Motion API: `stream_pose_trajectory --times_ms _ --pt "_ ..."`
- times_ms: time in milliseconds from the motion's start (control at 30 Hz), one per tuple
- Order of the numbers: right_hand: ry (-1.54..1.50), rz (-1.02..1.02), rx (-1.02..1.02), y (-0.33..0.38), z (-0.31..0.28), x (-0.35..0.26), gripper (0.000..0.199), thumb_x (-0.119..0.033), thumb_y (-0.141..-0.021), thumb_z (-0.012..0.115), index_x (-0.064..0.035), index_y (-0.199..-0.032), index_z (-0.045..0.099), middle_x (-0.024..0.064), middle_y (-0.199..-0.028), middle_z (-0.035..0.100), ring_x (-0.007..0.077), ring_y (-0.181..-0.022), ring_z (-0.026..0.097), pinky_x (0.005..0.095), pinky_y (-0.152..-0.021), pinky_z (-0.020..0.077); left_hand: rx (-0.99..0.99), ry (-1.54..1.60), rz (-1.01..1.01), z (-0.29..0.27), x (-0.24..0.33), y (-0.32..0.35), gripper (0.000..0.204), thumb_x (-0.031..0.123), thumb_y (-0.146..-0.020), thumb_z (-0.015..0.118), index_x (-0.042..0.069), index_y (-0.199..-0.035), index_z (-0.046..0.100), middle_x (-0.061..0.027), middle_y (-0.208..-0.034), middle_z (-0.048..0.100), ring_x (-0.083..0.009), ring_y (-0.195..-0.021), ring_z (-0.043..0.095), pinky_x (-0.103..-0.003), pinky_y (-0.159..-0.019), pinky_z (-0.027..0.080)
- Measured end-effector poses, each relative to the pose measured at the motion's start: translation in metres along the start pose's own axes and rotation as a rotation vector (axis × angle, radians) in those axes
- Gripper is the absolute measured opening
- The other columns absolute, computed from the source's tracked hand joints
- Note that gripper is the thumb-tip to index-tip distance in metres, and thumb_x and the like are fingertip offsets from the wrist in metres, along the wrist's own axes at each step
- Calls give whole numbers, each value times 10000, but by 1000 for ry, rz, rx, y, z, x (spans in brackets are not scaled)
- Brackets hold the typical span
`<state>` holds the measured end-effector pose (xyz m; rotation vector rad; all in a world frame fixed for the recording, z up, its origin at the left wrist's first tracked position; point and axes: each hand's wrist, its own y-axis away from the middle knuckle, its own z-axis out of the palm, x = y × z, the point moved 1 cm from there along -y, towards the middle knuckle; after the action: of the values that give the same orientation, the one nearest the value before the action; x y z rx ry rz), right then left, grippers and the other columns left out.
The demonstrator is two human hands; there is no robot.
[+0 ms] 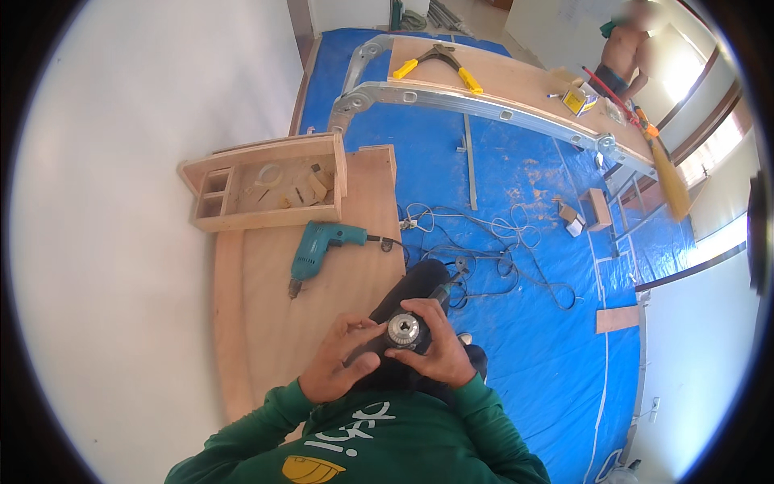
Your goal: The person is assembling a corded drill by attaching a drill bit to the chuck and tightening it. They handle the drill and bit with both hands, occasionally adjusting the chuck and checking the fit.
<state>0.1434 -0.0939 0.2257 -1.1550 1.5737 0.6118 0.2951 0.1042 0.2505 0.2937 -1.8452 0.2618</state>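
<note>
In front of my lap a silver toothed drill chuck (pixel 403 328) points up, its jaw opening facing me. My right hand (pixel 438 345) curls around its right side, thumb and fingers gripping it. From the left, my left hand (pixel 345 355) touches the chuck's edge with its fingertips, the thumb held apart. The body under the chuck is dark and mostly hidden by my hands and legs. A teal power drill (pixel 316 248) lies on the plywood board (pixel 266 339) to my left, its chuck toward me and its cord running right.
Beyond the drill sits a wooden tray (pixel 278 216) with small parts. Tangled cables (pixel 504 250) lie on the blue floor sheet (pixel 516 339). Farther off, a metal trestle bench (pixel 484 103) bears yellow-handled cutters (pixel 439 64). A broom (pixel 667 179) leans at its end, near another person (pixel 625 52).
</note>
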Motion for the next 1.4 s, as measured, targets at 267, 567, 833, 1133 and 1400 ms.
stream_pose_trajectory --times_ms 267,567,833,1133,1400 --pt "-3 -1 18 -4 6 0 816 -206 -763 1012 -38 -1447 600 163 -1328 619 349 -1238 635 439 -1081 516 350 898 -147 -20 9 -22 475 104 -1105 582 -5 -1556 479 -161 -1468 645 -208 -1235 608 -316 -1004 494" --pt "31 -20 4 -5 4 -5 744 -265 -840 967 -45 -1436 582 171 -1334 596 383 -1224 647 460 -1058 543 236 758 145 -29 51 -67 494 122 -1140 598 -26 -1596 478 -185 -1463 664 -340 -1413 621 -410 -1221 469" --pt "30 -16 -13 -6 0 -6 741 -281 -862 949 -46 -1449 563 179 -1331 587 406 -1243 644 472 -1062 546 190 669 192 -20 56 -78 509 122 -1143 596 -28 -1611 459 -180 -1448 669 -323 -1413 620 -420 -1222 473" --pt "7 -19 -27 -5 -1 -4 745 -282 -868 945 -35 -1455 559 185 -1341 581 405 -1247 642 475 -1066 543 117 426 150 -22 57 -79 486 135 -1159 572 -15 -1608 463 -173 -1428 666 -287 -1354 658 -419 -1175 517" --pt "49 -72 5 -2 1 2 736 -285 -882 935 -40 -1464 555 192 -1327 573 410 -1242 630 472 -1072 535 -126 2 69 -20 77 -81 472 177 -1167 553 -3 -1596 470 -203 -1439 685 -324 -1380 662 -460 -1174 511"
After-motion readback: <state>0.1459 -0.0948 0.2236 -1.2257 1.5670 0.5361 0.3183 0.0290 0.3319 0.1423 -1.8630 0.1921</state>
